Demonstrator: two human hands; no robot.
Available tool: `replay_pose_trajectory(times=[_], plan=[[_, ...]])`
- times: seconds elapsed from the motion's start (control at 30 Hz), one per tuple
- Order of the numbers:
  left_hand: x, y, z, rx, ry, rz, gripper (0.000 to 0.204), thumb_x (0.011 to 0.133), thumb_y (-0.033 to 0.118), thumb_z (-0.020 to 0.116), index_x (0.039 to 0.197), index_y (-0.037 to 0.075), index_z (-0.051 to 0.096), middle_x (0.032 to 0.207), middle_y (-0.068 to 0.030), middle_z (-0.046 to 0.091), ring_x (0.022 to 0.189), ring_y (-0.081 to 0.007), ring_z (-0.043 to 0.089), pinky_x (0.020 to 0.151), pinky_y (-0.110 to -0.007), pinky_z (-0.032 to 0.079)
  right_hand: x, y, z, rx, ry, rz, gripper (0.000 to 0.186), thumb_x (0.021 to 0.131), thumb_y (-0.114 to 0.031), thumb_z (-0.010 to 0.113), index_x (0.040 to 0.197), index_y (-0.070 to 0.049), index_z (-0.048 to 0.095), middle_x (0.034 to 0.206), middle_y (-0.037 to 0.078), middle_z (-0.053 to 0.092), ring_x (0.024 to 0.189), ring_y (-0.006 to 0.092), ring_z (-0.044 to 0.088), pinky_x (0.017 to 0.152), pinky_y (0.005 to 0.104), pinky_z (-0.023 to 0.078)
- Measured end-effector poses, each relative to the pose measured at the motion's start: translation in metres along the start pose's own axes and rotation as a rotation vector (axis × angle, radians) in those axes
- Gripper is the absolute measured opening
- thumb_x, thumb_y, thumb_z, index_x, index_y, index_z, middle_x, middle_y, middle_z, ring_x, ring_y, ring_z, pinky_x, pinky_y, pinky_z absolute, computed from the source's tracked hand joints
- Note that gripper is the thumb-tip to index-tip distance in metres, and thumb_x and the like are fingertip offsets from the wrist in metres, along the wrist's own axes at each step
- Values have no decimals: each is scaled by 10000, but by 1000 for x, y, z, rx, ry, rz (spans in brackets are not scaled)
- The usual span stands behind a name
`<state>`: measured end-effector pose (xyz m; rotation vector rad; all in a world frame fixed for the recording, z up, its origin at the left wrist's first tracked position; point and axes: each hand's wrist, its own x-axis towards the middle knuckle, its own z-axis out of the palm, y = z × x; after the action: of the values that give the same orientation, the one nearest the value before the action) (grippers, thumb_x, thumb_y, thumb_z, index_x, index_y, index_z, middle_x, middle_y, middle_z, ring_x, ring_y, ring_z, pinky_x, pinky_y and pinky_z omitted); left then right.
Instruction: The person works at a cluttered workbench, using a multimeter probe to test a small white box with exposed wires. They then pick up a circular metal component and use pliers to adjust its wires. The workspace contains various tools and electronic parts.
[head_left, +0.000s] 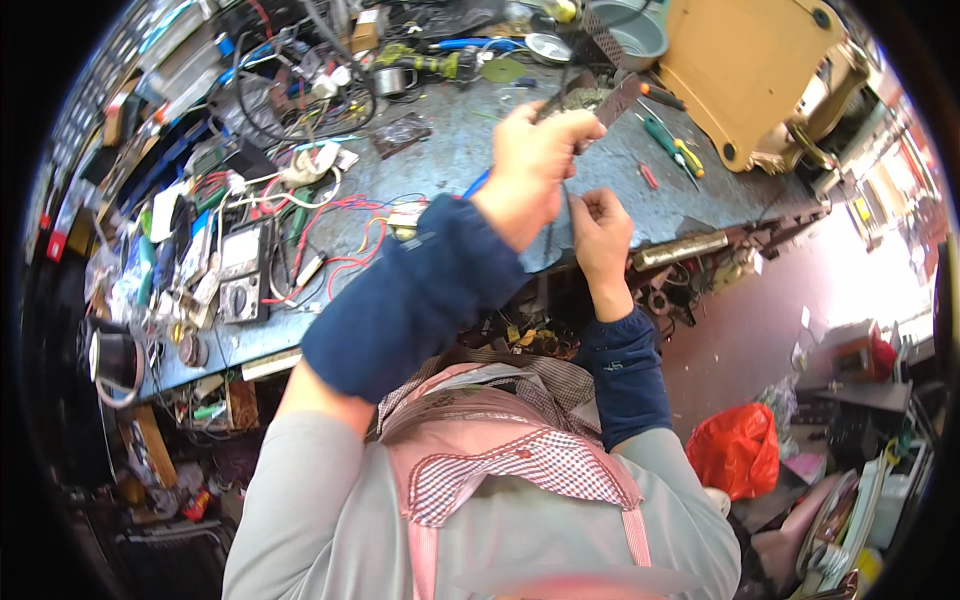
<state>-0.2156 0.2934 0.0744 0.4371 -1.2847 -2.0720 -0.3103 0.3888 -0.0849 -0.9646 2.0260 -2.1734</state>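
My left hand (535, 160), reaching in over the blue workbench (460, 150), is closed around a dark metal piece with a flat brownish blade-like arm (618, 105). What exactly it is I cannot make out, since my fingers cover part of it. Lower and to the right, my right hand (603, 235) has its fingers pinched together at the bench's front edge. A thin dark cord or strip (571, 210) runs beside its fingertips, seemingly in the pinch. Right of the metal piece lie a green-handled screwdriver (660, 135) and a yellow-handled screwdriver (688, 155).
A tan plastic panel (750, 70) and a grey-green bowl (630, 35) stand at the back right. Wires and a multimeter (243, 270) crowd the left, with a green drill (430, 65) behind. A red plastic bag (735, 450) sits on the floor at the right.
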Motion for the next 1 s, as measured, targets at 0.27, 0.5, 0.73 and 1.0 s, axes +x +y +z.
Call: replay_pose_trajectory(times=[0.27, 0.5, 0.73, 1.0], plan=[[67, -60, -35, -90, 576, 121, 497, 708, 12, 865, 1148, -48, 641, 955, -114, 735, 754, -194, 665, 717, -385, 565, -1, 2, 4, 68, -16, 58, 204, 989, -81, 810, 876, -2, 658, 740, -21, 655, 660, 32, 532, 606, 251, 457], [130, -91, -119, 336, 880, 52, 659, 753, -39, 823, 1353, -81, 555, 1102, -170, 722, 947, -274, 678, 828, -448, 563, -2, -2, 1, 70, -80, 56, 182, 994, -73, 802, 903, -2, 660, 775, -18, 674, 669, 33, 558, 611, 243, 469], [94, -19, -92, 1863, 188, -373, 385, 1034, 148, 658, 1417, 134, 699, 1498, -144, 699, 1436, -374, 630, 1187, -530, 468, 0, 3, -11, 59, -58, 58, 172, 995, -66, 798, 915, -7, 658, 784, -21, 675, 667, 30, 559, 608, 236, 465], [150, -26, -166, 1971, 134, -258, 353, 992, 264, 688, 1320, 157, 762, 1361, -150, 749, 1311, -380, 684, 1083, -502, 534, -7, -13, 3, -68, -81, -6, 176, 968, -66, 806, 904, 7, 659, 742, 28, 699, 644, 70, 609, 606, 271, 503]])
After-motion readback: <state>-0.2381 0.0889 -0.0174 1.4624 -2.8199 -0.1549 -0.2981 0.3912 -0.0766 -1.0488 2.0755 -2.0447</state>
